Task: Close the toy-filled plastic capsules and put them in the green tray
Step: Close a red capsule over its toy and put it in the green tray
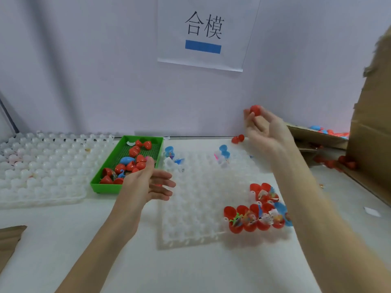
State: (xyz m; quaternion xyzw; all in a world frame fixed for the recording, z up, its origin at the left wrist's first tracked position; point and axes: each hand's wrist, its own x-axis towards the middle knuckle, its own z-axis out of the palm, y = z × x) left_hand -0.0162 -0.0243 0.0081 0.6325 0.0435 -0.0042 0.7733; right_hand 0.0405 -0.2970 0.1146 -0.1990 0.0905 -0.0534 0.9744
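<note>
The green tray (103,185) sits left of centre and holds several closed red capsules and a blue one (127,160). My left hand (148,182) hovers at the tray's right edge, fingers apart, holding nothing. My right hand (262,130) is raised near the back wall with its fingertips pinching a red capsule piece (255,110). Several open red capsule halves with toys inside (249,216) stand in the white moulded tray (196,208) at its front right. A red capsule (238,138) lies on the table by the wall.
Another white moulded tray (42,166) lies at the left. Blue capsule halves and toys (223,154) rest at the back of the middle tray. A cardboard box (368,132) with more capsules stands at the right. Cardboard (8,240) shows at the left edge.
</note>
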